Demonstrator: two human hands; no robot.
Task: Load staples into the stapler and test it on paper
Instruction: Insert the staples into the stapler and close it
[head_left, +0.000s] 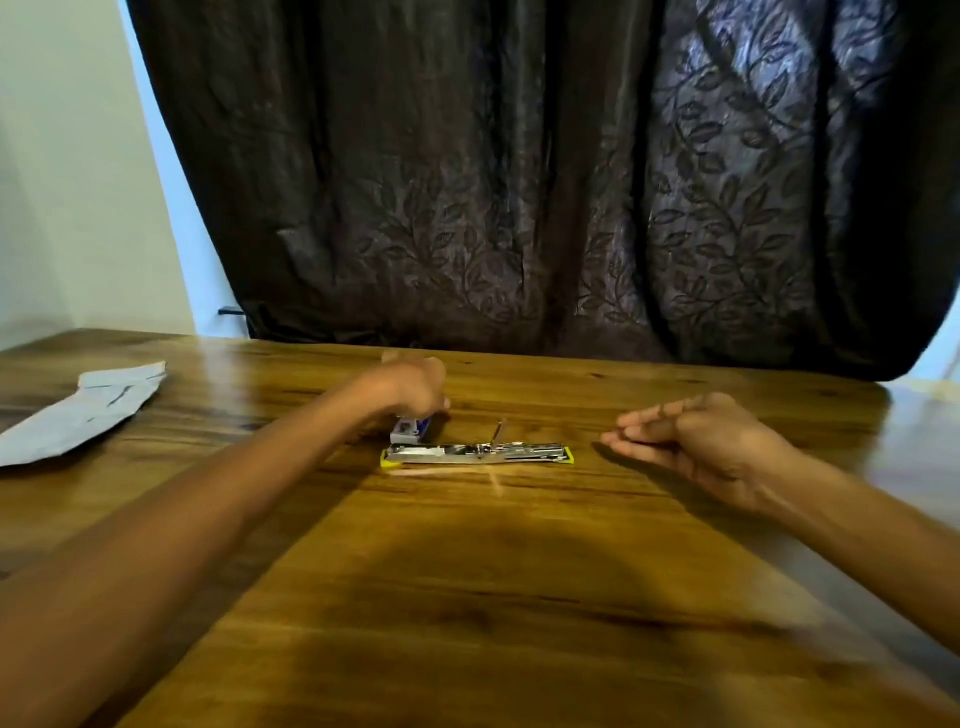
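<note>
A stapler (478, 453) with yellow ends lies opened out flat on the wooden table (467, 597), its metal channel facing up. Just behind its left end sits a small blue and white staple box (410, 428). My left hand (410, 387) is curled over that box with the fingers closed on its top. My right hand (696, 441) hovers to the right of the stapler, fingers loosely extended toward it, holding nothing that I can see. A folded sheet of white paper (78, 410) lies at the far left of the table.
A dark patterned curtain (519, 182) hangs right behind the table's far edge. A pale wall (78, 182) stands at the left. Bare wood stretches between me and the stapler.
</note>
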